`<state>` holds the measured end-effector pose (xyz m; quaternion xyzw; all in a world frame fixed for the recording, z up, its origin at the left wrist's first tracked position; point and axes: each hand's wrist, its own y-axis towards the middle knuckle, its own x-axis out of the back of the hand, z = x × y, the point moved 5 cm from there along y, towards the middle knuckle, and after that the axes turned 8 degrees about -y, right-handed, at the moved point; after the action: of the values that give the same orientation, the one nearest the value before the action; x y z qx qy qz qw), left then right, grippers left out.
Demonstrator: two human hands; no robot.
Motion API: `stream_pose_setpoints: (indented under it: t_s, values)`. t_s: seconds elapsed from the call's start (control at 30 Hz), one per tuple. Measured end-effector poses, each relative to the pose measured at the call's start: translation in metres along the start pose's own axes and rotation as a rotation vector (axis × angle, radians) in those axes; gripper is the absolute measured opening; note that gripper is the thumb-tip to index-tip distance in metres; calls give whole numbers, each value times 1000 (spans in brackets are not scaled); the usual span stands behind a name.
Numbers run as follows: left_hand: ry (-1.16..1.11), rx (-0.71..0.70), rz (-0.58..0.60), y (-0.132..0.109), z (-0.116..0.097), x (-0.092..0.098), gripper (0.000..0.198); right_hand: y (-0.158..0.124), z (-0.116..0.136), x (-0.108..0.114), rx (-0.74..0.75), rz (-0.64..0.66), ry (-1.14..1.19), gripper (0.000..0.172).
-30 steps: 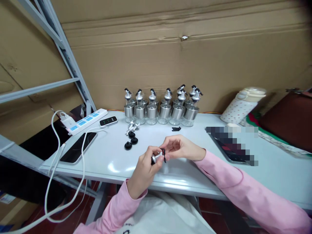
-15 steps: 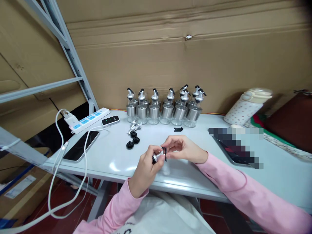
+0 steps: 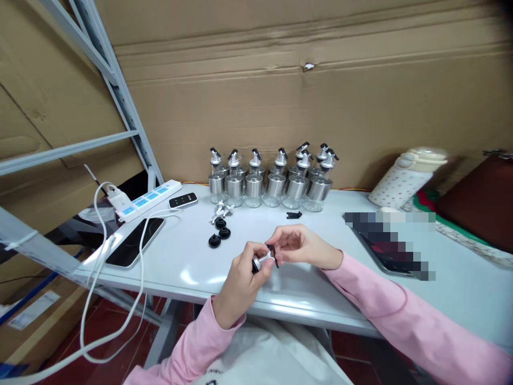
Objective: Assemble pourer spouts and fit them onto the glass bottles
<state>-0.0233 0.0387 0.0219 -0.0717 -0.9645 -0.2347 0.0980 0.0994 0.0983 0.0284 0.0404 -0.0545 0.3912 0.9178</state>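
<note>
A silver pourer spout (image 3: 263,260) is held in the air just above the near part of the table (image 3: 192,264), between the person's two hands. Its long axis runs across the person's front, slanting slightly away toward the right: the dark base end points left and a little nearer the person, while the narrower silver end points right. At that right end a thin black lever (image 3: 276,259) sits crosswise to the spout, its length running roughly toward and away from the person; whether it is fastened to the spout cannot be told.

The left hand (image 3: 242,271) is closed on the spout, thumb on the near side and fingers over the far side. The right hand (image 3: 300,246) has its fingertips bent together at the black lever, pinching it, the other fingers loosely curled.

Beyond the left hand lie three black stoppers (image 3: 225,233), and just behind them a small heap of silver spout parts (image 3: 220,211). Loose black levers (image 3: 294,215) lie beyond the right hand. Farther back, glass bottles (image 3: 276,186) with steel bands and fitted spouts stand upright before a cardboard wall (image 3: 240,96). To the left are a phone (image 3: 136,243) and a power strip (image 3: 150,200); to the right, a dotted flask (image 3: 401,181).
</note>
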Motion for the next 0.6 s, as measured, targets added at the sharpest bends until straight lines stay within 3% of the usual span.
stream_pose_setpoints:
  t_s: [0.2, 0.6]
  values:
    - [-3, -4, -17, 0, -1, 0, 13, 0, -2, -5, -47, 51, 22, 30]
    - [28, 15, 6, 1, 1, 0, 16, 0, -1, -5, -73, 17, -46, 29]
